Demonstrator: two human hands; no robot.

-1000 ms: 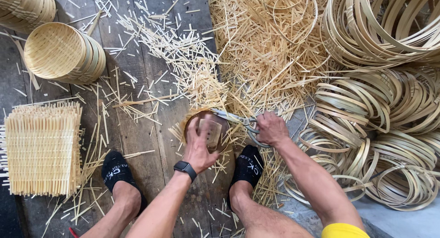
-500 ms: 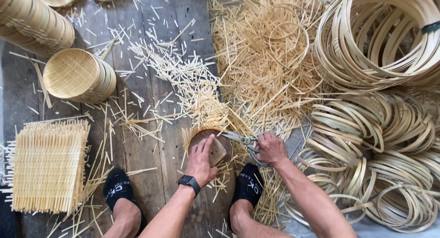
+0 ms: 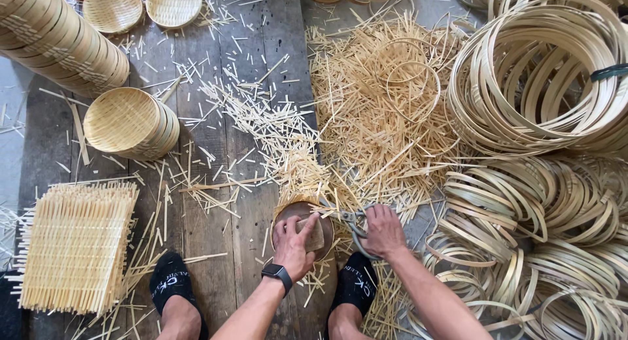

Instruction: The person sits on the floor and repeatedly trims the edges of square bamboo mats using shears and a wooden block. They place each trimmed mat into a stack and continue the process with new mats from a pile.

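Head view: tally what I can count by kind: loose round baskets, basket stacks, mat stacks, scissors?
Loose round baskets: 2
Basket stacks: 2
Mat stacks: 1
Scissors: 1
Total: 6
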